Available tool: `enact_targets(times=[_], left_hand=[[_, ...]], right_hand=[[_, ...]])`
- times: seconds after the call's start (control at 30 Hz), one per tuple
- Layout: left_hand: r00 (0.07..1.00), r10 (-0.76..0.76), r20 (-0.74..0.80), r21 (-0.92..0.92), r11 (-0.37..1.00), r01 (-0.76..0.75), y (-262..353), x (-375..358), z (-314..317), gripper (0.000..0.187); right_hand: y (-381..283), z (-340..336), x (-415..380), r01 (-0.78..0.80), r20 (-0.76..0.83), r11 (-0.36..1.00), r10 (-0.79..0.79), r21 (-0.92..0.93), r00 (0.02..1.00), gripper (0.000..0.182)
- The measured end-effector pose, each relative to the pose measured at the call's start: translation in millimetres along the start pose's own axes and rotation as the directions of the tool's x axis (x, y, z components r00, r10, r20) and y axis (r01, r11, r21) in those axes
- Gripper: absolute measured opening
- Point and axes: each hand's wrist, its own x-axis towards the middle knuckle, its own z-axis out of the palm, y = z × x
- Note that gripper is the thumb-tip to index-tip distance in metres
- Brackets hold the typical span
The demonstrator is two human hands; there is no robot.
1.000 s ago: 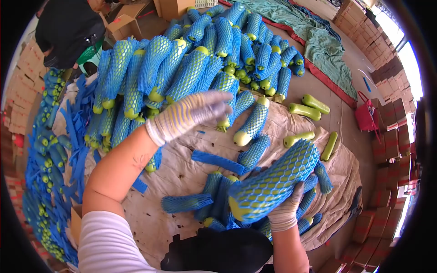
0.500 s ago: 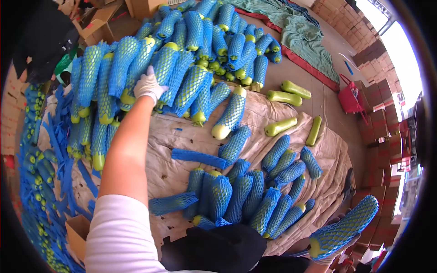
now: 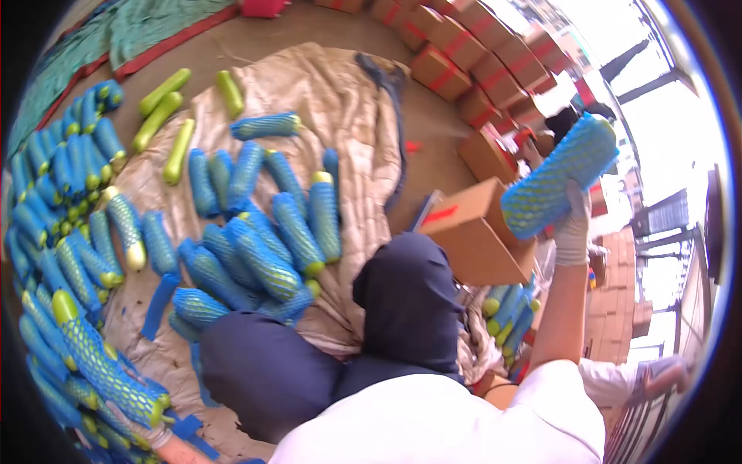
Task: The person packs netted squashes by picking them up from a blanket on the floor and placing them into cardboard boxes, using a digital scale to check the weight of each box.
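Observation:
My right hand [image 3: 573, 220], in a pale glove, is raised at the right and closed round a long green gourd in blue foam netting [image 3: 560, 176]. At the lower left my gloved left hand [image 3: 133, 424] grips the lower part of another netted gourd [image 3: 108, 363] over the pile; its fingers are mostly hidden. Many netted gourds [image 3: 54, 193] lie heaped around that hand. A second cluster of netted gourds [image 3: 259, 251] rests on the beige sheet [image 3: 309, 85] in front of my knees.
Several bare gourds [image 3: 179, 151] lie near the sheet's far edge. An open cardboard box [image 3: 471, 232] stands below my right hand, with more netted gourds [image 3: 506, 313] beside it. Stacked cartons [image 3: 495, 62] line the back right. A green cloth [image 3: 116, 35] covers floor at the far left.
My view has swung to the right. My right hand has lifted its netted gourd up over the box area. My left hand, spread on the pile before, now grips a netted gourd.

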Motion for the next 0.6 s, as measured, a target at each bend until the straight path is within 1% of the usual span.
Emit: enact_targets(times=[0.07,0.1,0.17,0.2,0.23,0.27,0.3,0.33,0.37,0.4,0.43,0.47,0.5,0.57,0.6], left_hand=[[0.983,-0.027,0.183,0.265,0.964,-0.023,-7.8,-20.9,29.4,0.064],[0.966,-0.05,0.255,0.329,0.944,-0.038,-9.3,-31.1,38.3,0.064],[0.934,-0.101,0.344,0.408,0.912,-0.052,-15.7,-44.0,60.6,0.063],[0.92,-0.135,0.368,0.44,0.897,-0.045,-22.5,-49.7,75.3,0.063],[0.904,-0.166,0.393,0.474,0.88,-0.045,-29.6,-55.1,87.2,0.062],[0.886,-0.201,0.417,0.506,0.861,-0.043,-36.9,-58.9,98.6,0.062],[0.866,-0.232,0.443,0.536,0.843,-0.049,-46.0,-61.5,110.6,0.062],[0.844,-0.267,0.464,0.566,0.823,-0.051,-55.2,-62.6,122.0,0.062],[0.823,-0.294,0.486,0.589,0.806,-0.059,-63.9,-61.1,130.7,0.061],[0.807,-0.323,0.495,0.612,0.789,-0.06,-76.1,-59.0,141.9,0.061],[0.782,-0.347,0.517,0.624,0.779,-0.067,-88.7,-56.7,151.5,0.061],[0.842,-0.35,0.41,0.63,0.777,0.017,-98.2,-57.2,163.4,0.065],[0.842,-0.351,0.41,0.64,0.768,0.008,-113.7,-58.1,172.7,0.065],[0.862,-0.24,0.446,0.649,0.75,-0.127,-159.5,-62.1,192.9,0.07],[0.809,-0.373,0.455,0.679,0.733,-0.044,-178.1,-63.7,207.2,0.072]], right_hand=[[-5.0,-32.9,-2.2,0.107,0.093,0.966,-0.087,-0.237,0.992,0.054],[1.0,-60.1,-0.6,0.106,0.062,0.967,-0.094,-0.232,0.994,0.054],[28.3,-114.1,-2.5,0.015,-0.005,0.841,-0.021,-0.54,1.0,0.064],[39.2,-131.9,-6.2,-0.004,-0.032,0.85,-0.015,-0.526,0.999,0.064],[50.3,-144.7,-8.0,-0.072,0.023,0.711,0.124,-0.699,0.992,0.069],[65.6,-161.1,-5.9,-0.104,0.053,0.534,0.27,-0.839,0.961,0.075],[83.0,-174.0,-4.1,-0.087,0.07,0.364,0.396,-0.927,0.916,0.076],[100.4,-187.0,-2.4,-0.018,0.086,0.194,0.515,-0.981,0.853,0.077],[98.0,-173.8,0.2,0.032,0.052,0.043,0.614,-0.999,0.788,0.075],[116.6,-178.3,4.1,0.135,0.063,-0.059,0.659,-0.989,0.749,0.078],[137.9,-182.7,7.6,0.172,0.06,-0.088,0.704,-0.981,0.708,0.082],[160.0,-186.8,11.0,0.188,0.04,-0.114,0.751,-0.976,0.659,0.081],[180.8,-191.8,13.2,0.207,0.044,-0.101,0.803,-0.973,0.595,0.074],[228.7,-209.9,8.8,0.063,0.034,0.0,0.84,-0.998,0.542,0.065],[239.8,-215.1,4.9,0.055,0.039,0.011,0.843,-0.998,0.537,0.065]])
